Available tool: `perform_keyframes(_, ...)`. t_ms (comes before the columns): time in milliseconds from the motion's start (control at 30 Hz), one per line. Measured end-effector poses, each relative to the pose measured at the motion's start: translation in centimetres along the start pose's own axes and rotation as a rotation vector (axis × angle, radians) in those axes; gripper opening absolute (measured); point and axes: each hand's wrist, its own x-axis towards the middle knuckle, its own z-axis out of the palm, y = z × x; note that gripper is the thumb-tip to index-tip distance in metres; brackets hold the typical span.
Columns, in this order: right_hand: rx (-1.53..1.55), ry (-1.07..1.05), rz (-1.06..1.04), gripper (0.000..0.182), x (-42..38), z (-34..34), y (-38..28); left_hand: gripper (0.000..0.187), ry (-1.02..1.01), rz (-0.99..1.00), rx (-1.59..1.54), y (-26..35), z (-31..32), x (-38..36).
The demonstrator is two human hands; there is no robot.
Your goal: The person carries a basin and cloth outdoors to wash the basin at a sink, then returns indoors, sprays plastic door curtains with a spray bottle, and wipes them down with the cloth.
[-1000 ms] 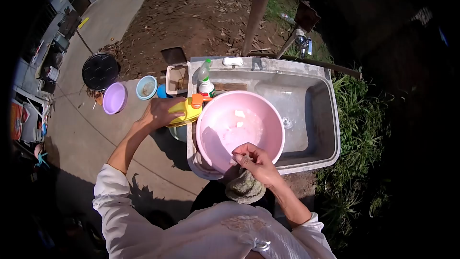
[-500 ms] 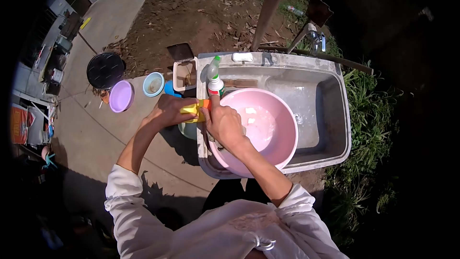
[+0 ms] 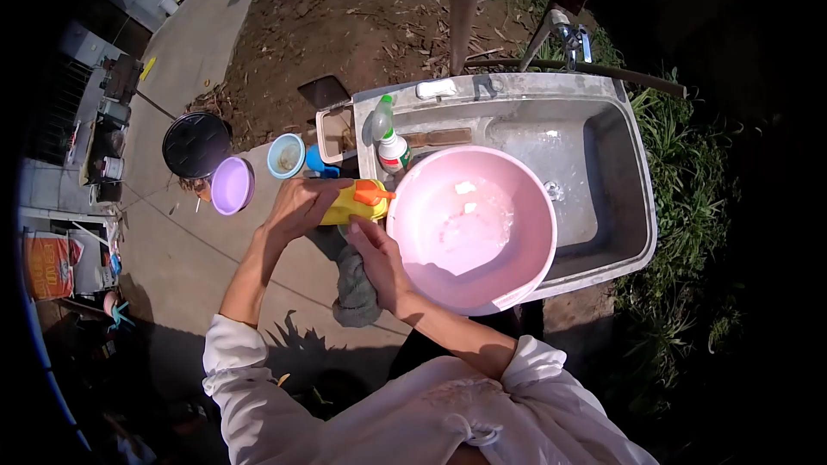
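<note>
In the head view, my left hand [image 3: 301, 207] is wrapped round a yellow bottle [image 3: 342, 210] with an orange pump-like top [image 3: 370, 194]. The bottle lies tilted, its orange spout pointing right at the rim of the pink basin [image 3: 536, 220]. Just below the bottle, my right hand [image 3: 381, 265] is closed on a dark grey cloth [image 3: 356, 297], which hangs down beside the basin's left side. Shallow water and small white pieces show in the basin. A spray bottle [image 3: 393, 151] with a green top stands behind the yellow bottle.
The basin rests on the left part of a stone sink [image 3: 642, 181], under a tap [image 3: 568, 39]. A white bar [image 3: 436, 89] lies on the back ledge. Beyond the left edge are a lidded bin [image 3: 334, 136], a light blue basin [image 3: 285, 155] and a purple basin [image 3: 231, 186].
The bottle has turned so its orange top shows more clearly. My right hand has moved down off the bottle's top, and the grey cloth now hangs in view. The head view has shifted.
</note>
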Motion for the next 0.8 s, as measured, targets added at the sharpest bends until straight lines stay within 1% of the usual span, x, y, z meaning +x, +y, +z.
perform_keyframes(33, 0.008, 0.0, -0.002, 0.033, 0.7, 0.7, -0.7, 0.029, -0.006, 0.002, 0.006, -0.2, 0.0, 0.1)
perform_keyframes(100, 0.379, -0.046, 0.418, 0.038, 1.5, 2.0, -1.6, 0.031, -0.047, -0.011, 0.045, -0.4, -0.1, 0.1)
perform_keyframes(133, 0.429, -0.052, 0.45, 0.039, 2.2, 2.9, -1.3, 0.031, -0.052, -0.01, 0.051, -0.3, -0.1, 0.2)
perform_keyframes(200, 0.427, -0.021, 0.433, 0.039, 2.5, 3.6, -0.8, 0.042, 0.121, 0.028, -0.111, 0.2, 0.0, 0.5)
perform_keyframes(233, 0.417, 0.013, 0.421, 0.038, 2.6, 4.1, -0.9, 0.042, 0.117, 0.028, -0.104, 0.6, -0.1, 0.5)
perform_keyframes(267, 0.424, 0.011, 0.421, 0.038, 3.1, 4.5, -0.6, 0.05, 0.118, -0.039, -0.201, 1.0, -0.3, 0.4)
perform_keyframes(300, 0.497, 0.023, 0.485, 0.038, 3.7, 4.9, -0.3, 0.06, 0.12, -0.106, -0.299, 1.2, -0.4, 0.4)
perform_keyframes(333, 0.569, 0.036, 0.547, 0.038, 4.0, 5.2, -0.4, 0.06, 0.116, -0.102, -0.296, 0.9, -0.5, 0.5)
perform_keyframes(367, 0.575, 0.037, 0.542, 0.038, 4.0, 5.3, -0.4, 0.067, 0.06, -0.166, -0.408, 0.4, -0.5, 0.7)
perform_keyframes(400, 0.69, -0.042, 0.614, 0.037, 3.9, 5.4, -0.5, 0.074, 0.003, -0.23, -0.519, 0.1, -0.5, 1.0)
perform_keyframes(433, 0.802, -0.125, 0.685, 0.037, 3.9, 5.5, -0.5, 0.074, -0.001, -0.226, -0.517, 0.4, -0.8, 1.6)
perform_keyframes(467, 0.805, -0.128, 0.681, 0.037, 3.9, 5.7, -0.4, 0.075, -0.112, -0.318, -0.406, 0.7, -1.4, 2.2)
perform_keyframes(500, 0.841, -0.124, 0.629, 0.037, 3.9, 5.9, -0.2, 0.076, -0.224, -0.409, -0.29, 1.0, -2.1, 2.9)
perform_keyframes(533, 0.876, -0.117, 0.58, 0.037, 4.0, 6.0, 0.1, 0.076, -0.229, -0.409, -0.287, 2.1, -2.6, 3.7)
perform_keyframes(567, 0.881, -0.117, 0.581, 0.037, 4.1, 5.9, 0.5, 0.074, -0.289, -0.443, -0.236, 3.8, -2.9, 4.7)
perform_keyframes(600, 0.918, -0.152, 0.503, 0.04, 4.4, 5.8, 0.8, 0.072, -0.348, -0.477, -0.186, 5.1, -2.6, 5.4)
perform_keyframes(633, 0.953, -0.187, 0.423, 0.042, 4.8, 5.6, 1.1, 0.072, -0.35, -0.477, -0.184, 5.5, -1.6, 5.8)
perform_keyframes(667, 0.954, -0.187, 0.423, 0.042, 5.2, 5.5, 1.6, 0.068, -0.322, -0.389, -0.155, 5.7, -0.1, 6.3)
perform_keyframes(700, 0.943, -0.143, 0.413, 0.045, 5.5, 5.3, 2.1, 0.065, -0.295, -0.3, -0.126, 6.0, 1.1, 6.6)
perform_keyframes(733, 0.932, -0.1, 0.403, 0.048, 5.4, 5.4, 1.7, 0.065, -0.299, -0.3, -0.125, 6.7, 1.8, 7.0)
perform_keyframes(800, 0.965, -0.115, 0.439, 0.048, 4.7, 5.0, 0.6, 0.058, -0.284, -0.273, 0.037, 7.7, 2.6, 7.8)
